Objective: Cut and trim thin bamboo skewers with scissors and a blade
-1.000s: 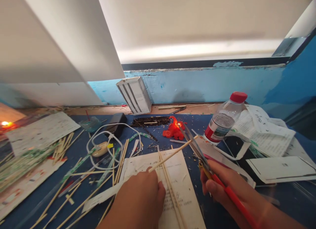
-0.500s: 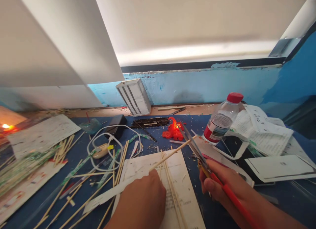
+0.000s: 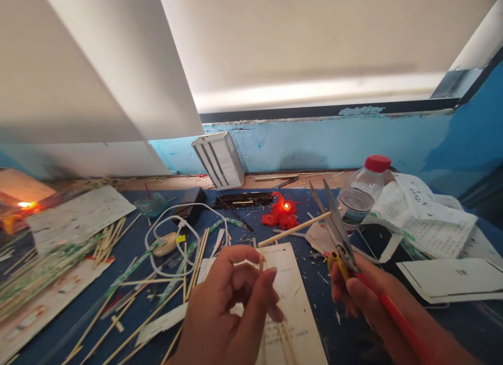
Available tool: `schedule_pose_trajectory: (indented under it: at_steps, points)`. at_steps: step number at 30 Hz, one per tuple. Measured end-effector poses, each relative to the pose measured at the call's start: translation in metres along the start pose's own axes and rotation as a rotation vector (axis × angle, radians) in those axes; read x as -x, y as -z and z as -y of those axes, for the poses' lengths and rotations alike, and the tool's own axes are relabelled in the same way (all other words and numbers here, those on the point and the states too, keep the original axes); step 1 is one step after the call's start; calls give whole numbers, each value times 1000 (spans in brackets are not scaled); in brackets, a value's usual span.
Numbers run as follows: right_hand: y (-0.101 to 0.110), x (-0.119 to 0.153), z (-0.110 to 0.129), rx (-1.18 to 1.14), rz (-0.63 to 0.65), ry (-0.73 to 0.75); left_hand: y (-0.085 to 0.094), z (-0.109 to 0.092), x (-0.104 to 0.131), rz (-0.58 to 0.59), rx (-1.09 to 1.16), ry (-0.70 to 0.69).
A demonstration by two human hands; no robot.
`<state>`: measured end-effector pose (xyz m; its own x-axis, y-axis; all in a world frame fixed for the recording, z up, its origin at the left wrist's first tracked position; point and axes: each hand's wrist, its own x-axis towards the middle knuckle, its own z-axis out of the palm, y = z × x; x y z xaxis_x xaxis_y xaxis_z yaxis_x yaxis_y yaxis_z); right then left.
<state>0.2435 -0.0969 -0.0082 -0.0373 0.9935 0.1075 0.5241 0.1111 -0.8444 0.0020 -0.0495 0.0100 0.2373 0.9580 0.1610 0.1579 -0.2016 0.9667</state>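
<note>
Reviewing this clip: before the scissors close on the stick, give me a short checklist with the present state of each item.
1. Stick held by left hand: ok, pinched at its near end.
2. Scissors in right hand, blades open: ok.
3. Stick between the blades: ok, its far end crosses them.
4. Left fingers away from the blades: ok.
5. Candle flame away from both hands: ok, lit, farther back on the table.
6. Bottle clear of the blade tips: cannot tell, it stands close behind them.

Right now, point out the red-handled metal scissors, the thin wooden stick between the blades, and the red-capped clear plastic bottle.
Scissors point(image 3: 337, 226), head view, on the blades.
Stick point(image 3: 293, 229), head view, mid-length.
Bottle point(image 3: 359, 200), head view, on its clear body.
</note>
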Motion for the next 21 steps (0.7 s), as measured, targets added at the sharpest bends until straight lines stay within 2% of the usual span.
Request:
schedule_pose_trajectory:
  at_steps: [3, 7, 14, 21]
  points:
    - [-2, 2, -16, -48, 89, -45, -2, 2, 2, -50, 117, -41]
    - [-5, 4, -26, -99, 140, -58, -2, -1, 3, -106, 100, -107]
    - [-3, 11, 5, -50, -52, -7, -1, -4, -1, -219, -13, -251]
    - [-7, 11, 2, -70, -67, -37, 2, 4, 1, -264, -16, -308]
